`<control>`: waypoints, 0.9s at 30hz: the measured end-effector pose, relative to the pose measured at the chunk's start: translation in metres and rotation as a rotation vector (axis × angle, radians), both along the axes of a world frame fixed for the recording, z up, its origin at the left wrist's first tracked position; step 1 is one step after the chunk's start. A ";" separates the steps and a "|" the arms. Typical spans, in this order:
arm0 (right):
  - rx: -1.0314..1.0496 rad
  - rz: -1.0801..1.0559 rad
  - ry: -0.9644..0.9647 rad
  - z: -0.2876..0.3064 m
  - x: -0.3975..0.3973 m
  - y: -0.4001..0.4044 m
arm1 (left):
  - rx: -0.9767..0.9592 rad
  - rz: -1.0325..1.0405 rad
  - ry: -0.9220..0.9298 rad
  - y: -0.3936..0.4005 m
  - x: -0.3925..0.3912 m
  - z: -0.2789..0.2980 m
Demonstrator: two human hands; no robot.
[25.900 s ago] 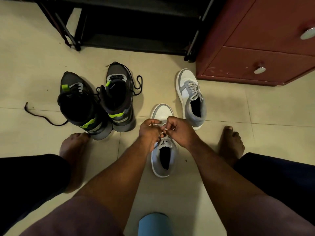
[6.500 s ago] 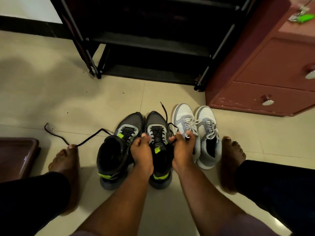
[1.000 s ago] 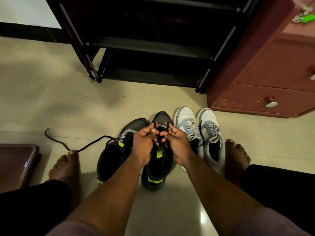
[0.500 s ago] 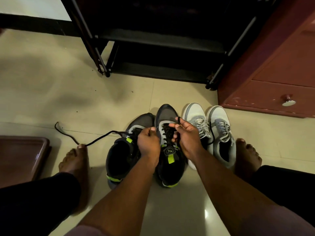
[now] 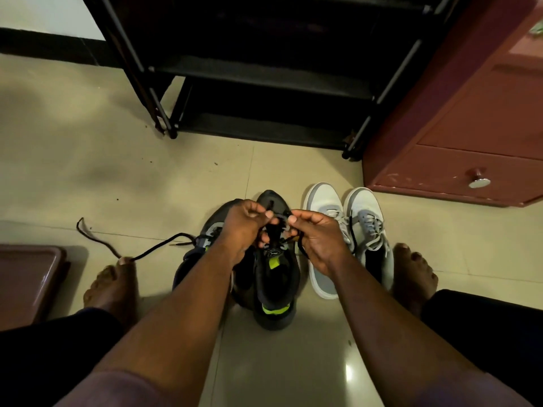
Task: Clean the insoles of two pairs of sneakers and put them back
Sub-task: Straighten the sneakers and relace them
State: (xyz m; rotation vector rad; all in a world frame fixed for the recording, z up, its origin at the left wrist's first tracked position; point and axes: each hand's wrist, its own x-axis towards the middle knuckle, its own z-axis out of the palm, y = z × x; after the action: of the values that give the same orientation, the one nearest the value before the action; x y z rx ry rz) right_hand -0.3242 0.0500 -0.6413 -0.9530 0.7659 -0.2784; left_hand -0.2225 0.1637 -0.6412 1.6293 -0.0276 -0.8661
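Observation:
Two pairs of sneakers stand side by side on the floor between my feet. The right-hand black sneaker (image 5: pixel 274 277) with lime-green accents sits in the middle. My left hand (image 5: pixel 242 226) and my right hand (image 5: pixel 318 237) hover over its front, each pinching its black lace (image 5: pixel 274 233). The other black sneaker (image 5: pixel 202 245) lies partly hidden under my left forearm, and its loose lace (image 5: pixel 141 254) trails left across the tiles. The grey-and-white pair (image 5: pixel 349 230) stands just to the right, laced. No insole is visible.
A black shoe rack (image 5: pixel 264 83) stands against the wall straight ahead. A reddish-brown drawer cabinet (image 5: pixel 470 142) fills the right side. A brown tray-like object (image 5: pixel 26 280) lies at the left edge. My bare feet flank the shoes on the beige tile floor (image 5: pixel 88 157).
Both hands have drawn closer together over the front of the black sneaker, still working its lace. The camera view has shifted slightly; the sneakers stay in place.

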 end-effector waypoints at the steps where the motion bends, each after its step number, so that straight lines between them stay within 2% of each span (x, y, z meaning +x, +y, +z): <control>1: 0.006 0.023 -0.011 0.001 0.001 -0.003 | -0.007 0.005 -0.001 0.000 0.000 -0.001; 4: 0.004 0.179 -0.020 0.005 0.004 -0.016 | -0.049 0.037 0.003 -0.002 -0.001 -0.002; 8: -0.006 0.395 0.092 0.008 0.007 -0.025 | -0.057 -0.035 -0.020 -0.004 -0.002 0.000; 13: -0.052 0.241 0.134 0.002 0.004 -0.018 | -0.005 -0.122 -0.037 -0.003 0.001 0.003; 15: -0.077 0.184 0.124 -0.003 0.005 -0.016 | -0.035 -0.121 -0.042 -0.003 -0.001 0.005; 18: -0.150 0.173 0.130 -0.006 0.007 -0.012 | -0.098 -0.109 -0.143 -0.004 -0.008 0.004; 20: -0.174 0.163 0.137 -0.005 0.009 -0.011 | -0.076 -0.044 -0.160 -0.007 -0.010 0.001; 22: -0.203 0.144 0.124 -0.003 0.010 -0.010 | -0.064 0.103 -0.086 -0.010 -0.012 -0.003; 24: -0.299 0.146 0.097 -0.004 0.012 -0.006 | -0.050 0.238 0.006 -0.015 -0.014 -0.009; 27: -0.648 0.258 0.064 -0.010 0.014 0.001 | 0.065 0.316 0.063 -0.022 -0.011 -0.017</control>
State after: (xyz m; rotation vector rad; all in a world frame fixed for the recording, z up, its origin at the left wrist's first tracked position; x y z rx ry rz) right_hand -0.3098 0.0507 -0.6517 -1.6644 0.6071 -0.2751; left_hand -0.2334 0.1413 -0.6578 1.6115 0.2975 -0.6789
